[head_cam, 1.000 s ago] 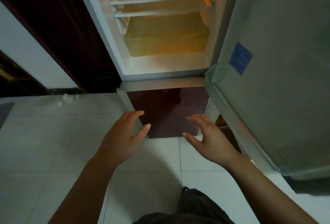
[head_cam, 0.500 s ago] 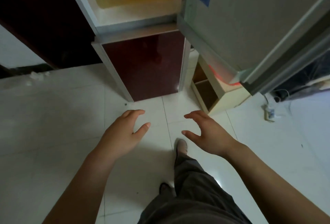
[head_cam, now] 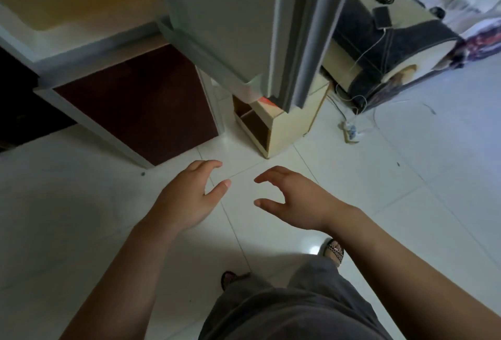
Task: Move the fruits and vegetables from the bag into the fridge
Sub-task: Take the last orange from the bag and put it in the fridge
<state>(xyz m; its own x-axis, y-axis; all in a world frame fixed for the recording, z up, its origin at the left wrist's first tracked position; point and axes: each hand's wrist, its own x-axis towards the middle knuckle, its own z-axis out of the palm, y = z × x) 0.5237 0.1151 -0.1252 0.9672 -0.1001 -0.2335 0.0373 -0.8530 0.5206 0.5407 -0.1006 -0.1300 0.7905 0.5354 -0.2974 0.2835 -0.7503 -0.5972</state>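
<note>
**Gaze swung off the fridge shelf and down to the floor; both hands empty**

Since the earlier frames the view has been turned down and to the right. The shelf with four round fruits, seen a second ago, has been carried out of the picture. Only the lit bottom of the open fridge (head_cam: 81,39) compartment is left at the upper left, with the fridge door (head_cam: 230,28) standing wide open beside it. The hands have been kept in much the same pose throughout.

The left hand (head_cam: 187,198) and the right hand (head_cam: 298,198) are held out over the white tiled floor (head_cam: 67,217), near each other but apart. The fingers are loosely curved and the thumbs spread. Nothing is gripped by either hand, and nothing is touched.

No bag is to be seen in the present view, nor any fruit or vegetable, so where the bag lies cannot be told. Beside the dark red lower door (head_cam: 141,101) a small wooden shelf unit (head_cam: 282,128) is seen, and a power strip (head_cam: 349,129) lies further right on the tiles.

Part of the task is judged to be done, since some fruits were already set on the shelf. A trip back to the bag appears to be under way. The door left open suggests that more is to be brought, though how much remains cannot be judged.
</note>
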